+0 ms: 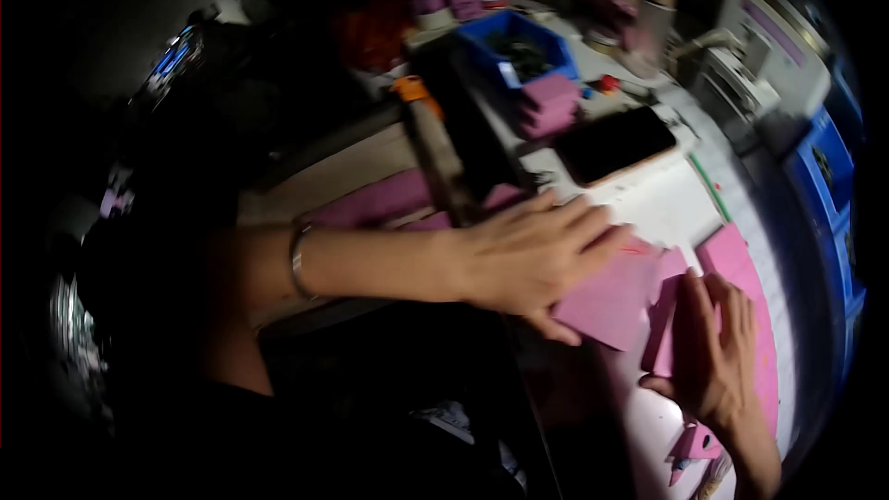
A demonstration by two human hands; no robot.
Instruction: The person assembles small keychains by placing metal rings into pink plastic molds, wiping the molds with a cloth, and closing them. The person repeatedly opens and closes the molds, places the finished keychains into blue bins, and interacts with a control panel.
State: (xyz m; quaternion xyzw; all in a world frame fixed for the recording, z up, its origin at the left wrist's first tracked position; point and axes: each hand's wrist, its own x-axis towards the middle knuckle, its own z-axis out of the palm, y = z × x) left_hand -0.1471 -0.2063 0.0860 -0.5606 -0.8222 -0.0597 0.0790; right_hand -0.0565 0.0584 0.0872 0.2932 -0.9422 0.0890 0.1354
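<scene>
dim surroundings frame a white worktop (659,213). the left hand (537,255) spreads over the near-left edge of a flat pink piece (607,301), which lies between both hands; the right hand (727,352) curves beside a pink block (660,333). blur hides whether either grip is clamped. handling these pieces seems the step; moving them would call for firm edge contact.

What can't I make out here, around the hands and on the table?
All in the head view:
- Left hand: blurred; its fingers hide part of the pink sheet, so its grip is unclear.
- Right hand: its own back hides the palm and part of the dark-pink piece beside it.
- Blue bin: contents too dark and small to identify.
- Pale bundle: cut off by the lower edge.
</scene>
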